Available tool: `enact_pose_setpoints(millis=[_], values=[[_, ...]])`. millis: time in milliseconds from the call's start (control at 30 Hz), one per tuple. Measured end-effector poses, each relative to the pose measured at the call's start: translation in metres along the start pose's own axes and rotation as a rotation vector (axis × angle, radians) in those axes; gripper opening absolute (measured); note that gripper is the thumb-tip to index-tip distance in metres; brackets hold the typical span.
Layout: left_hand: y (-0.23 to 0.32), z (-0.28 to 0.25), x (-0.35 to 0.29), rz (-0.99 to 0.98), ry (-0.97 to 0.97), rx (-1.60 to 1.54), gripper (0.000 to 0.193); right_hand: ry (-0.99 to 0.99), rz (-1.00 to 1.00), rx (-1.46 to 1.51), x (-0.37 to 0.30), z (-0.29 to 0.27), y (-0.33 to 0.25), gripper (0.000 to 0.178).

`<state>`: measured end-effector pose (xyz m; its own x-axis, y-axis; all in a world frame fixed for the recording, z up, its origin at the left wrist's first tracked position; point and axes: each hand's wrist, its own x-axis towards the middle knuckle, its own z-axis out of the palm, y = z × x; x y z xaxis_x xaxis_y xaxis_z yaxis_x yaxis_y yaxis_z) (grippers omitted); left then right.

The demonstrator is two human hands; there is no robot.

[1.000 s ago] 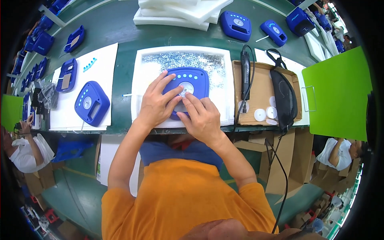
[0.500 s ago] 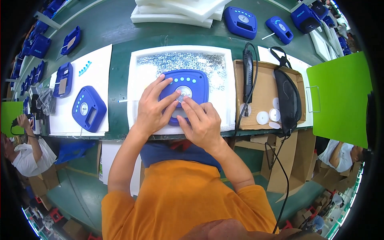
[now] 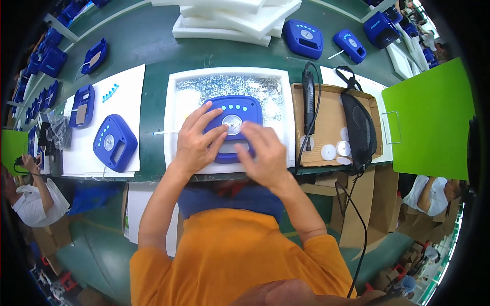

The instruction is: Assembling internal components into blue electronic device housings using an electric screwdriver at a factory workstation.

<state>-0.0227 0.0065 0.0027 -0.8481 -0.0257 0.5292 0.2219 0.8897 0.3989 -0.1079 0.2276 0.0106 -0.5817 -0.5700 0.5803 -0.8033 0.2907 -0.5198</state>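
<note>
A blue plastic casing [image 3: 252, 104] with a row of pale blue dots lies in the white foam tray [image 3: 291, 102] before me. A clear round disc [image 3: 233, 122] sits in its middle, above a grey rectangular area. My left hand [image 3: 196, 140] rests on the casing's left side, fingers spread, with its index finger and thumb at the disc's lower left edge. My right hand [image 3: 265, 153] is raised over the casing's right side, fingers apart and slightly blurred, holding nothing visible.
Many small metal pieces [image 3: 199, 89] fill the tray's back. Right of it, a cardboard box [image 3: 319, 158] holds a black corded tool [image 3: 309, 102], white discs [image 3: 328, 151] and a black mesh pouch [image 3: 360, 127]. Another blue casing [image 3: 115, 143] lies left on white sheets. White foam slabs [image 3: 219, 30] are stacked behind.
My right hand has drawn back from the disc to the right, its fingers parting. My left hand stays on the casing. The view has shifted slightly.
</note>
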Motion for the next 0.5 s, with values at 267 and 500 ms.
enact_pose_setpoints(millis=[267, 500], values=[[-0.001, -0.002, -0.001, -0.009, 0.015, -0.026, 0.015, -0.152, 0.472, -0.673, 0.052, -0.063, 0.092, 0.044], [-0.006, 0.007, -0.009, 0.011, 0.075, -0.055, 0.014, -0.367, 0.669, -0.793, 0.056, -0.063, 0.131, 0.054]])
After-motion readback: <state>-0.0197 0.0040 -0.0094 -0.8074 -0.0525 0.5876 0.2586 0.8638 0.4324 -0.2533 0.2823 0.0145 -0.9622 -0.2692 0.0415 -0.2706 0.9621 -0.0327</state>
